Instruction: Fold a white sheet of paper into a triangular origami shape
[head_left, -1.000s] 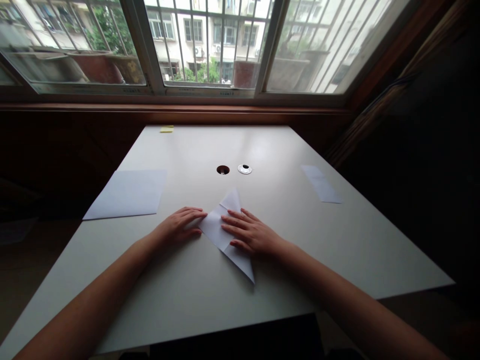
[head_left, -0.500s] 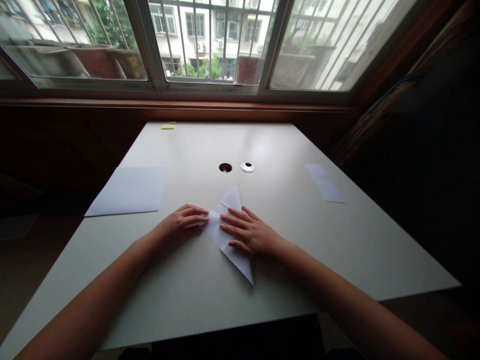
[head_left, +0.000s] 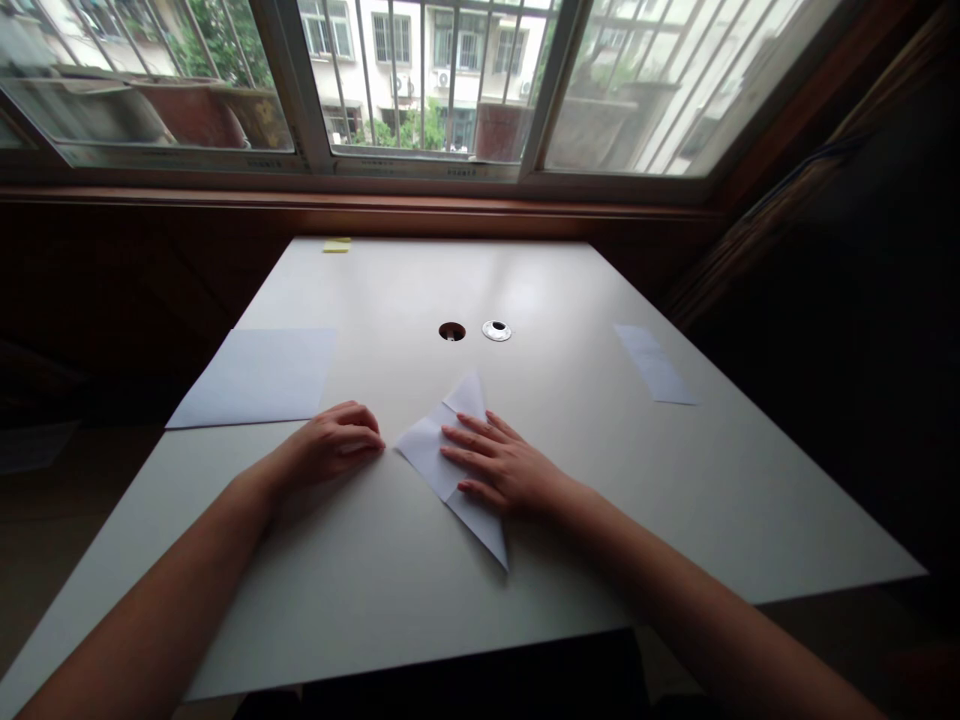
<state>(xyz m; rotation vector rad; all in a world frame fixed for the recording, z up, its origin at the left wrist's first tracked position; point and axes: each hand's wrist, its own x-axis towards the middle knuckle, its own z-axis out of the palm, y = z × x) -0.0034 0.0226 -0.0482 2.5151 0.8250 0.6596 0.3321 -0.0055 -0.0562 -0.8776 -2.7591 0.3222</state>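
Observation:
A sheet of white paper folded into a triangle (head_left: 426,443) lies on the white table, with crease lines across it and points at the top, left and bottom. My right hand (head_left: 499,465) rests flat on its right part, fingers spread, hiding some of that side. Just left of the paper's left point, my left hand (head_left: 341,438) hovers at or near the tabletop. Its fingers are curled in and drawn together, with nothing visible in them. A small gap separates these fingertips from the paper.
A larger white sheet (head_left: 255,375) lies at the table's left edge, and a narrow paper strip (head_left: 654,364) toward the right. Behind the folded paper are a round cable hole (head_left: 452,332) and its ring cover (head_left: 496,331). Yellow sticky notes (head_left: 337,245) sit at the far edge.
My left hand has come off the paper's left corner and moved left, its fingers curling in. That corner is now uncovered. My right hand stays in place.

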